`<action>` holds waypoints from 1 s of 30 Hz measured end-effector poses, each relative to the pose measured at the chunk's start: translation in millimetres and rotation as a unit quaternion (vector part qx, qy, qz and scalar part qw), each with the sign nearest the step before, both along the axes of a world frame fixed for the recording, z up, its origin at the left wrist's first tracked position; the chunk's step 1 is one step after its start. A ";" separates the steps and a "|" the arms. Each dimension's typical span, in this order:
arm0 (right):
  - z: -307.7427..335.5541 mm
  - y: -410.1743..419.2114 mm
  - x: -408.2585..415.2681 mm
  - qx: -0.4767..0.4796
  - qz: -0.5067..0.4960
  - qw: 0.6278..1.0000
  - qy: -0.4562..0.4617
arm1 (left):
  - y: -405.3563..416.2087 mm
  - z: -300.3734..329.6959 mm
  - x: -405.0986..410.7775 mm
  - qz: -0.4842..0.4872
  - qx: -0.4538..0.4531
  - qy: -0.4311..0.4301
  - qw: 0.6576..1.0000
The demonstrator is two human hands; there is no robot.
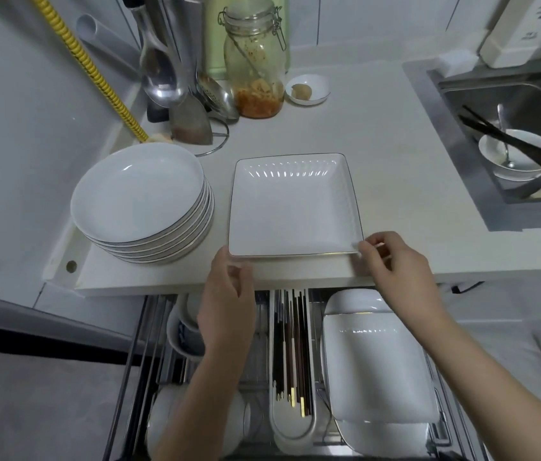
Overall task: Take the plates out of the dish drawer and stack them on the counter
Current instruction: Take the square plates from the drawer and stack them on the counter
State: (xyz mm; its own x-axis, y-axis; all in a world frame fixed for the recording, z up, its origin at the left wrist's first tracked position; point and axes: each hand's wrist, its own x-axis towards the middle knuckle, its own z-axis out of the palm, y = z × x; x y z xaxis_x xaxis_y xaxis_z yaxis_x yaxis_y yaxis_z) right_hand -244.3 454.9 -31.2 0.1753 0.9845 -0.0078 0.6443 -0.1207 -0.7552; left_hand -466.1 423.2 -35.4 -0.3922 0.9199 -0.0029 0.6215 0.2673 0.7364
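Note:
A white square plate [290,204] lies flat on the pale counter [379,134], near its front edge. My left hand [229,294] holds the plate's near left corner, and my right hand [392,261] pinches its near right corner. To the left stands a stack of several round white plates [139,194]. Below the counter the dish drawer [262,377] is pulled out. On its right side lie more square white plates [379,367]. Bowls [189,327] sit on its left side, partly hidden by my left forearm.
A chopstick holder [292,367] runs down the drawer's middle. At the counter's back stand a glass jar [256,61], a small dish [307,89], ladles [162,71] and a yellow hose [86,64]. The sink [512,134] on the right holds a bowl and chopsticks.

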 end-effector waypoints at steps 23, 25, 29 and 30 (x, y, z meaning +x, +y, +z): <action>-164.9 -120.1 91.6 -0.432 -0.035 0.882 -0.185 | -82.2 -168.5 107.4 -0.212 -0.362 0.119 0.900; -175.6 -120.1 89.6 -0.449 -0.029 0.872 -0.193 | -83.3 -181.5 109.9 -0.220 -0.391 0.135 0.884; -192.7 -120.1 90.8 -0.474 -0.032 0.858 -0.196 | -85.6 -201.1 112.3 -0.227 -0.435 0.128 0.862; -193.3 -119.5 91.1 -0.472 -0.035 0.858 -0.197 | -85.7 -204.8 113.0 -0.228 -0.439 0.122 0.861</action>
